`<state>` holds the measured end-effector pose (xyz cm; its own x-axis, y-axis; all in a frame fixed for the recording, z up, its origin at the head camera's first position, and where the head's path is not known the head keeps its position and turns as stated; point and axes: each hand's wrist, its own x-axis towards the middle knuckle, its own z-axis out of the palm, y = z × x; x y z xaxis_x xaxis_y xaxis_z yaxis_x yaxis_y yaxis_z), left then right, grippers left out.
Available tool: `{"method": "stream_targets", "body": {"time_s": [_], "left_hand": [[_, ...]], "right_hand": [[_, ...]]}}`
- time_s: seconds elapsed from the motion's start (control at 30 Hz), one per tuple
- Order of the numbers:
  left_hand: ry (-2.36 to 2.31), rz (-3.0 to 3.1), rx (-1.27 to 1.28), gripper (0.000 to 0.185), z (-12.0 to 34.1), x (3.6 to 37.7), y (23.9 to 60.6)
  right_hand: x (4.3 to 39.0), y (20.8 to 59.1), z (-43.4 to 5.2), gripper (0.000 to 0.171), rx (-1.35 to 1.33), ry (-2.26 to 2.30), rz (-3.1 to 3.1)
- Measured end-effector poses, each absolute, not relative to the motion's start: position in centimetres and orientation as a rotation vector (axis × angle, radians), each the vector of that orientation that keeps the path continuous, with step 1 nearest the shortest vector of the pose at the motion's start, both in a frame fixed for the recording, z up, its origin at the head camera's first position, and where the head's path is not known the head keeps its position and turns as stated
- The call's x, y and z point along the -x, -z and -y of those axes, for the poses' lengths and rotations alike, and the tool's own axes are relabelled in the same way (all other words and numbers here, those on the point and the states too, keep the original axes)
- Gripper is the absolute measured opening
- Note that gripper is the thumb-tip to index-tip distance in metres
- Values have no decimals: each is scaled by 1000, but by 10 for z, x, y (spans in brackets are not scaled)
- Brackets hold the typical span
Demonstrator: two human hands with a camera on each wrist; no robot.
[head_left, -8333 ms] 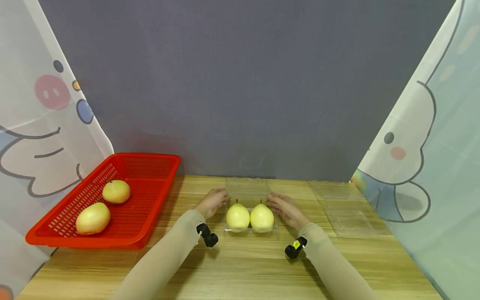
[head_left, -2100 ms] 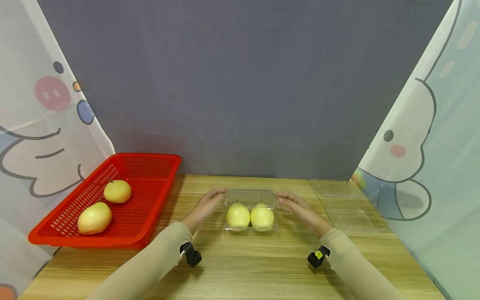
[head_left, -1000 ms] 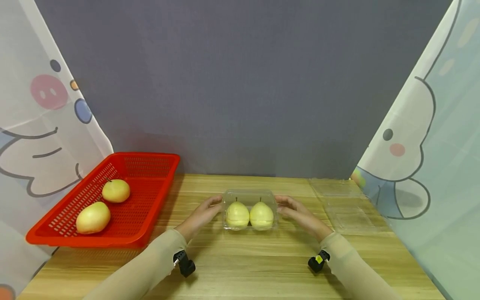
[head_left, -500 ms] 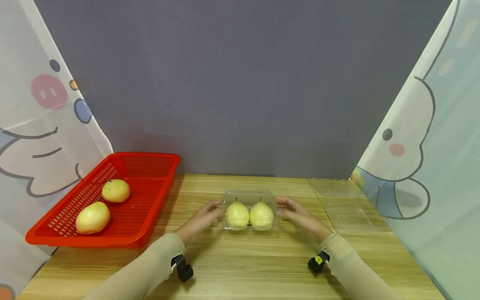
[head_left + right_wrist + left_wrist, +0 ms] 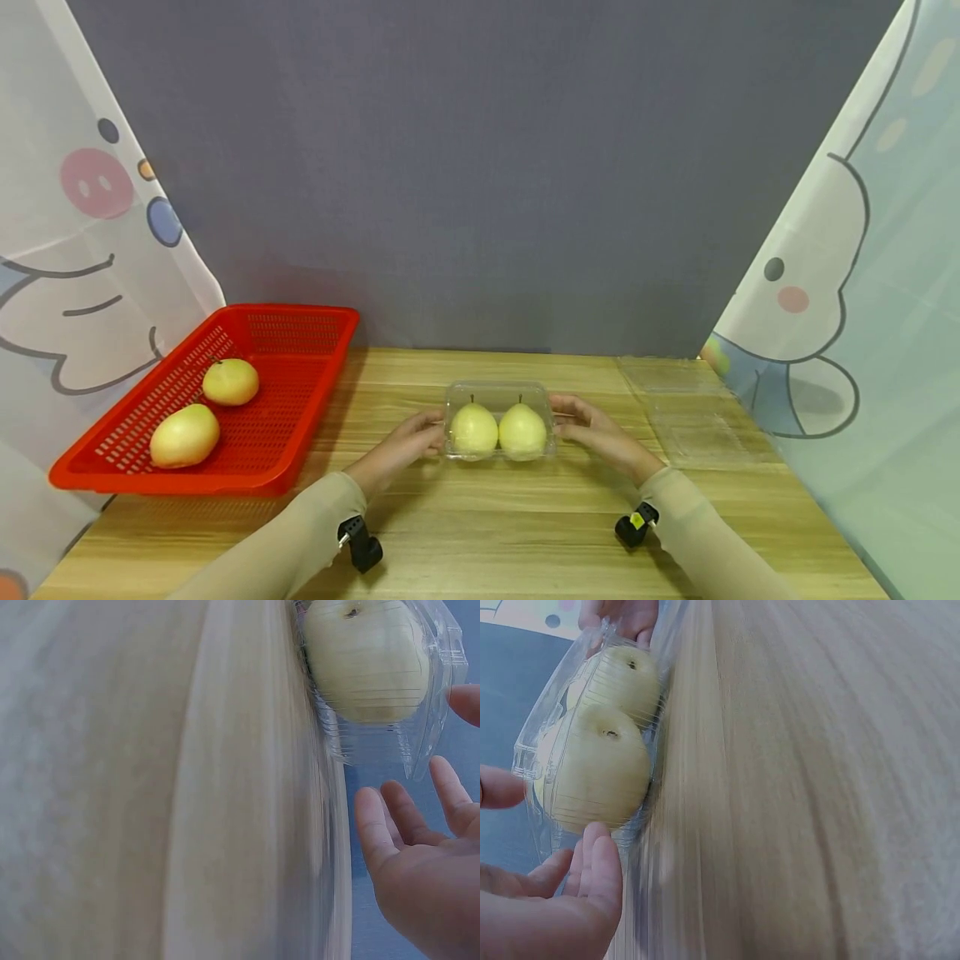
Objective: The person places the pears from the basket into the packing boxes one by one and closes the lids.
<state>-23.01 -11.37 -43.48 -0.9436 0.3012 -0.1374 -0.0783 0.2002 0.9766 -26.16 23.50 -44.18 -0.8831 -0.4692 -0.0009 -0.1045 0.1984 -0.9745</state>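
Lid now down on clear box (image 5: 500, 398), left hand (image 5: 401, 446), right hand (image 5: 596, 432) flanking it, fingers relaxed, seemingly just touching.

Long beige sleeves (image 5: 300, 542), small black wrist cameras (image 5: 360, 543), one yellow-marked.

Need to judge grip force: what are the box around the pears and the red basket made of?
Box: thin clear plastic, glossy; the pears show through and ribbed walls glint. Basket: seemingly rigid red plastic, perforated mesh walls, slight sheen.

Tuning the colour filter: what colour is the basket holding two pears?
Red basket; clearest in the head view.
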Motion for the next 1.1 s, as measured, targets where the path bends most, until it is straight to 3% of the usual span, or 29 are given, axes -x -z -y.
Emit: {"method": "stream_targets", "body": {"time_s": [0.23, 0.5, 1.1], "left_hand": [[-1766, -2138, -256, 65, 115, 229, 434], [-1809, -1994, -279, 39, 115, 230, 439], [-1849, -1836, -289, 26, 115, 231, 438]], "right_hand": [[263, 443, -235, 64, 542, 1747, -2161], [262, 443, -235, 64, 538, 1748, -2169], [259, 440, -235, 62, 494, 1751, -2159]]}}
